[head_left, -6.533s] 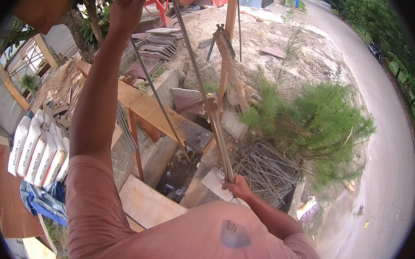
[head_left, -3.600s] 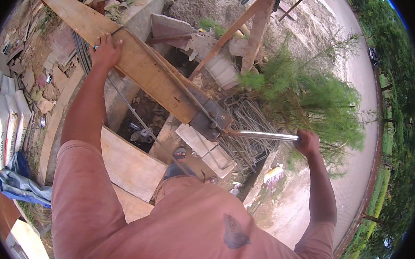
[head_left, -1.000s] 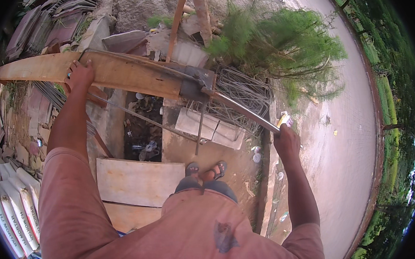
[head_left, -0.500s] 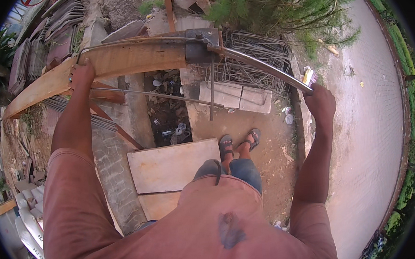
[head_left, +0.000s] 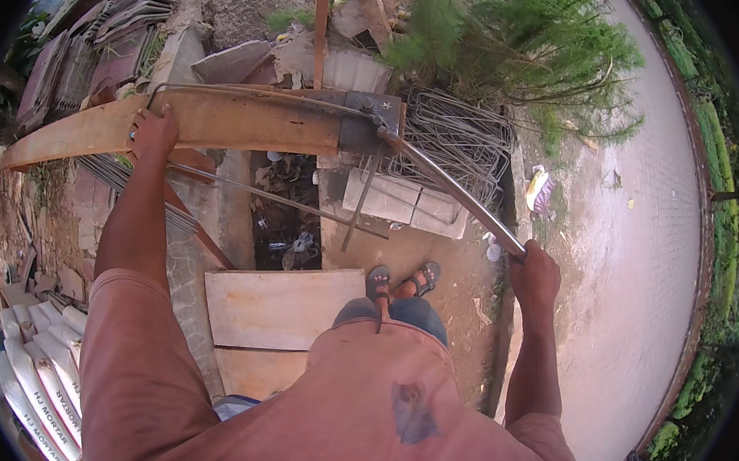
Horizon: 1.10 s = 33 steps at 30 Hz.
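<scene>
My left hand (head_left: 152, 136) rests on a long wooden plank (head_left: 251, 123), fingers spread beside the bend of a thin steel rod (head_left: 240, 89) lying along its top. A dark metal plate with pins (head_left: 366, 119) caps the plank's right end. From there a shiny steel pipe (head_left: 456, 186) angles down to my right hand (head_left: 534, 275), which is wrapped round its lower end. A short rod (head_left: 355, 214) hangs below the plate, crossing a longer straight rod (head_left: 291, 204).
Bent steel bars (head_left: 457, 134), pale blocks (head_left: 432, 200) and a leafy branch (head_left: 511, 49) lie beyond. My sandalled feet stand beside leaning boards (head_left: 284, 296) and a debris-filled pit (head_left: 274, 211). White sacks (head_left: 33, 382) are left, roof tiles (head_left: 92, 61) upper left, a paved road (head_left: 637, 255) right.
My left hand came down from high up to the plank. In the last half second my right hand has pulled the pipe's end down toward me, and the view shifted slightly.
</scene>
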Each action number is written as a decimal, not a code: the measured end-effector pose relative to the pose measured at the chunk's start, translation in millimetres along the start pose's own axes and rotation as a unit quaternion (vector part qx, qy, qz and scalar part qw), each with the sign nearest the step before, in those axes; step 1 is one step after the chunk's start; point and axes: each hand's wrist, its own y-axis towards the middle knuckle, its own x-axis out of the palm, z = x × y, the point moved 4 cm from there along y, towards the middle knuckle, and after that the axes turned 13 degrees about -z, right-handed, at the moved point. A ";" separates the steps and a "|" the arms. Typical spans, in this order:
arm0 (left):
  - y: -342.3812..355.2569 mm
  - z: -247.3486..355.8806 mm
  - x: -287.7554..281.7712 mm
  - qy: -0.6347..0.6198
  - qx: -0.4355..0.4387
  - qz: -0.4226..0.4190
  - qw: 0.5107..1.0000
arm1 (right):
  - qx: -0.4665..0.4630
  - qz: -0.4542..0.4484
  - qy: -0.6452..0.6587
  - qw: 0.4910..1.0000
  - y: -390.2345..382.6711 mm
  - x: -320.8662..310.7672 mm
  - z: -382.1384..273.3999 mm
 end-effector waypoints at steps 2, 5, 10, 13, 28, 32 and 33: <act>-6.6 7.0 -5.7 0.009 -0.008 0.001 1.000 | -0.008 -0.010 -0.008 1.000 8.1 3.2 3.5; -3.4 -0.2 0.4 0.007 -0.012 0.005 1.000 | -0.075 0.024 0.044 0.996 28.3 23.3 19.6; -7.1 -4.8 0.6 0.026 -0.030 -0.003 0.999 | -0.136 -0.015 0.161 0.977 64.4 66.8 33.4; -12.4 -2.9 -6.1 0.042 -0.059 -0.017 0.997 | -0.186 -0.041 0.129 0.973 83.8 58.5 26.3; -36.2 17.8 -28.8 0.006 -0.093 -0.067 0.993 | -0.515 -0.425 0.166 0.726 58.3 61.4 -181.4; -36.0 14.2 -21.9 -0.019 -0.083 -0.069 0.994 | -0.475 -0.455 0.239 0.714 53.2 90.4 -183.6; -37.6 15.1 -22.9 -0.017 -0.082 -0.069 0.994 | -0.470 -0.461 0.255 0.708 54.3 98.8 -183.4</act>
